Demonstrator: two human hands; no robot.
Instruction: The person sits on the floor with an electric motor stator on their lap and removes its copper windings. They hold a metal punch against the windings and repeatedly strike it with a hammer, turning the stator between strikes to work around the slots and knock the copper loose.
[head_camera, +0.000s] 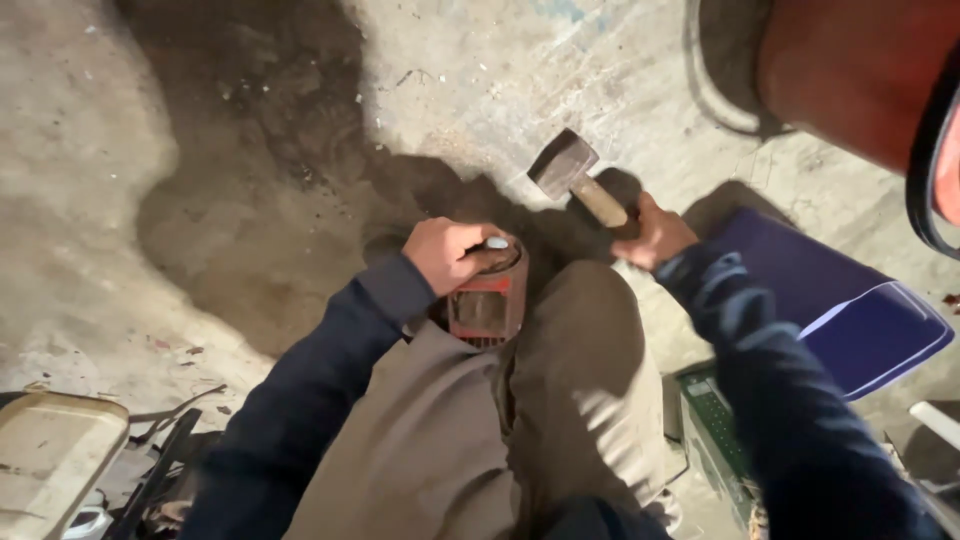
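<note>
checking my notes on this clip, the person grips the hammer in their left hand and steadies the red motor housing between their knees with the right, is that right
Hands are swapped. In the head view the right hand grips the hammer, raised above the floor, while the left hand rests on top of the red motor housing between the knees.

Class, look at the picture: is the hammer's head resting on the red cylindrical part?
No: the right hand holds the hammer raised beside the red cylindrical part, which the left hand steadies.
</note>
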